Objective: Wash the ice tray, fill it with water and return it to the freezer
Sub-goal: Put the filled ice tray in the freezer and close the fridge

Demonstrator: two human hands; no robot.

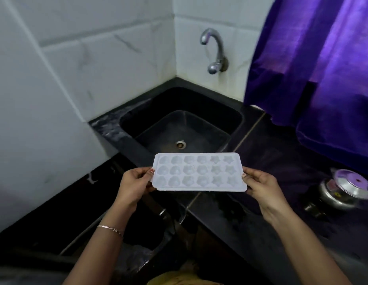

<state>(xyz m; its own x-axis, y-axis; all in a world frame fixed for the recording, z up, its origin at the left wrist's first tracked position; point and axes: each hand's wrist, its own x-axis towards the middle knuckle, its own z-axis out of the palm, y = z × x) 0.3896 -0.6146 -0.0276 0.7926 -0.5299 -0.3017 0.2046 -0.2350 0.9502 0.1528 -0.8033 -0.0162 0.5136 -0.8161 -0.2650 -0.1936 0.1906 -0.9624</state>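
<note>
A white plastic ice tray (198,172) with heart, flower and star shaped cells is held level above the front edge of the black sink (137,122). My left hand (134,183) grips its left short end, thumb on top. My right hand (259,182) grips its right short end the same way. The chrome tap (215,50) sticks out of the tiled wall behind the sink, and no water runs from it. The sink basin looks bare apart from its drain (180,144). Whether the cells hold water is unclear.
A black counter (261,153) runs to the right of the sink. A steel pressure cooker (343,190) stands on it at the right. A purple curtain (322,68) hangs over the counter's back right. White tiled walls (76,68) close the left and back.
</note>
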